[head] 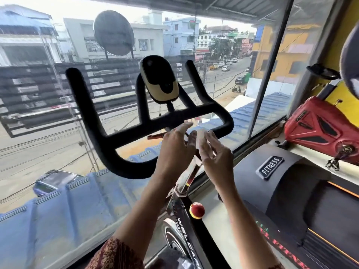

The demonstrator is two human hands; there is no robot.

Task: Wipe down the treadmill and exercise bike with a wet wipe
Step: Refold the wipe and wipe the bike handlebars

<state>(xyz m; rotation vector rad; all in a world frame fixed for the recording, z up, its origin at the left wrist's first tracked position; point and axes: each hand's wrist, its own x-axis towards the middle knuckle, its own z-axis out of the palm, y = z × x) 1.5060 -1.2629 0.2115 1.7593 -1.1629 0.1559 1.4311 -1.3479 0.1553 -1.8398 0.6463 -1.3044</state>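
Observation:
The exercise bike's black handlebar [124,131] stands in front of me, with a yellow-and-black console [160,82] above its middle. Just below the bar's right part, both my hands meet around a small white wet wipe [201,136]. My right hand [215,154] holds the wipe with loosely curled fingers. My left hand [174,146] touches the wipe's left edge with straight fingers. The picture is blurred there, so the exact hold is unclear. The treadmill's grey hood [287,171], marked FITNESS, and its dark belt [334,208] lie to the lower right.
A large window pane [48,133] stands right behind the handlebar. The bike frame carries a red knob [196,210] below my hands. A red machine housing [318,125] sits at the right against a yellow wall.

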